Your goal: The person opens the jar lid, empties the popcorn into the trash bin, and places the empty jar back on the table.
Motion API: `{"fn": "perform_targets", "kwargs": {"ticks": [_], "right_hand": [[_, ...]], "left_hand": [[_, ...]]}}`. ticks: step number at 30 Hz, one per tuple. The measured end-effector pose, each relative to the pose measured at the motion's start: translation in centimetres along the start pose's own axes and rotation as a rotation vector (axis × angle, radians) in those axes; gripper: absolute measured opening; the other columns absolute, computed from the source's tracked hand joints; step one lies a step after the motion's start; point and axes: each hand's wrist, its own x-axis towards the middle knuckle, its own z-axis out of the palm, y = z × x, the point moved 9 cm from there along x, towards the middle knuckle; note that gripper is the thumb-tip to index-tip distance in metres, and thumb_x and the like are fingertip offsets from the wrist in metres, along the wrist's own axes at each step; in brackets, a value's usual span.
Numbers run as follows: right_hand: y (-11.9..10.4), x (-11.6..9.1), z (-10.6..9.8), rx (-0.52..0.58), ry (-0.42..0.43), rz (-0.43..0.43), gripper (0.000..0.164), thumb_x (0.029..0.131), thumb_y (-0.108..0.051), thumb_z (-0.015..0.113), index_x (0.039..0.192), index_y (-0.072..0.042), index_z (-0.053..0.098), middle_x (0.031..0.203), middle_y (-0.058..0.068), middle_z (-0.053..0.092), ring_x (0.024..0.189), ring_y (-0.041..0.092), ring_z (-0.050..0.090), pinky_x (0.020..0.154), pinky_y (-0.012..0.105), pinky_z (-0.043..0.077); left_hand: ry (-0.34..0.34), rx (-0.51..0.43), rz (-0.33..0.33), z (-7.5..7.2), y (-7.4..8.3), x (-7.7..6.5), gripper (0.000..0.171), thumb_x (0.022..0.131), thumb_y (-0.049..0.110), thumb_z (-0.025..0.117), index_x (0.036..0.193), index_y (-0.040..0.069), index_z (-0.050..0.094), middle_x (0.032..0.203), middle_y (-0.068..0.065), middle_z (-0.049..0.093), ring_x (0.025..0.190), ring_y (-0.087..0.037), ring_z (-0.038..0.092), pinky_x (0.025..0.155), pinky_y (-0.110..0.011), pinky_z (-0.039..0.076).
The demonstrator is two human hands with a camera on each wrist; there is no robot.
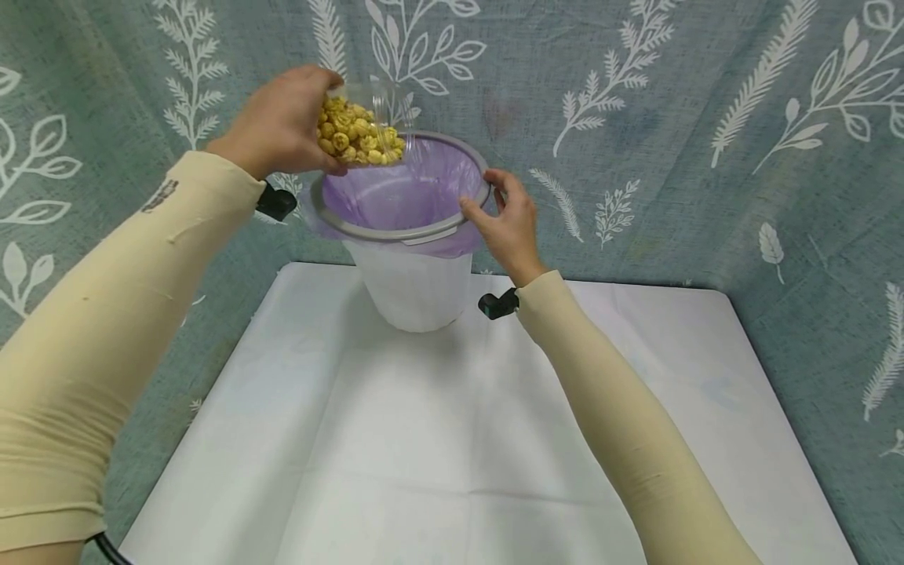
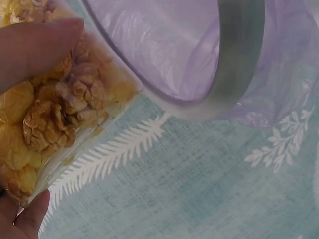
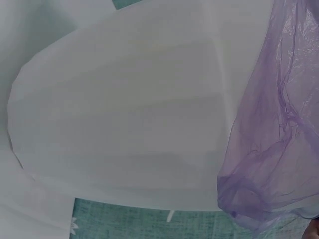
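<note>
At far left, your cream left sleeve [image 1: 141, 298] reaches up to a small black device [image 1: 277, 202] at the wrist. Beyond it, your left hand [image 1: 286, 122] holds a clear container [image 1: 381, 110] of yellow popcorn [image 1: 353, 137], thumb on the near side and fingers around the other. The container is right of that hand's palm, well left of your other hand, raised over the left part of the bin's mouth. The left wrist view shows one corner of it right by the rim; you cannot tell whether they touch.

Next comes the white bin [image 1: 417, 286], upright at the far end of the white counter [image 1: 395, 424]. A purple liner [image 1: 406, 200] covers its inside and folds out over the gray rim [image 1: 395, 234], hanging loosely outside.

At the bin's right side, your right hand [image 1: 510, 224] grips the gray rim, thumb toward the inside, fingers curled at the outer edge. Your right sleeve [image 1: 614, 400] slants down to the lower right. Behind everything hangs a blue-green curtain [image 1: 678, 196] printed with white leaves.
</note>
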Motion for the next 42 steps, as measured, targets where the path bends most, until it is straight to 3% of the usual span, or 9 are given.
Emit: {"fn": "perform_targets", "kwargs": {"ticks": [12,34,42], "right_hand": [[-0.1,-0.2,0.1,0.004,0.002,0.004,0.058,0.097,-0.018,0.077,0.145,0.005,0.053,0.147,0.017,0.056,0.142,0.02,0.049,0.119,0.025,0.035],[-0.2,-0.2,0.0,-0.023,-0.003,0.014,0.059,0.098,-0.02,0.076,0.147,0.003,0.052,0.149,0.014,0.055,0.143,0.017,0.047,0.118,0.018,0.032],[-0.3,-0.3,0.0,-0.029,-0.001,0.011,0.058,0.098,-0.018,0.076,0.146,0.003,0.052,0.148,0.014,0.055,0.143,0.018,0.048,0.118,0.017,0.032]], "left_hand": [[0.005,0.06,0.041,0.1,0.7,-0.1,0.11,0.071,0.009,0.095,0.159,-0.006,0.031,0.163,-0.029,0.034,0.15,-0.048,0.031,0.125,-0.059,0.023],[0.026,0.132,0.152,0.3,2.1,-0.2,0.101,0.065,0.007,0.093,0.151,-0.009,0.042,0.143,-0.032,0.051,0.133,-0.052,0.042,0.12,-0.063,0.03],[0.011,0.144,0.154,0.5,2.2,-0.3,0.101,0.065,0.007,0.094,0.151,-0.008,0.042,0.141,-0.033,0.051,0.133,-0.052,0.043,0.119,-0.063,0.032]]}}
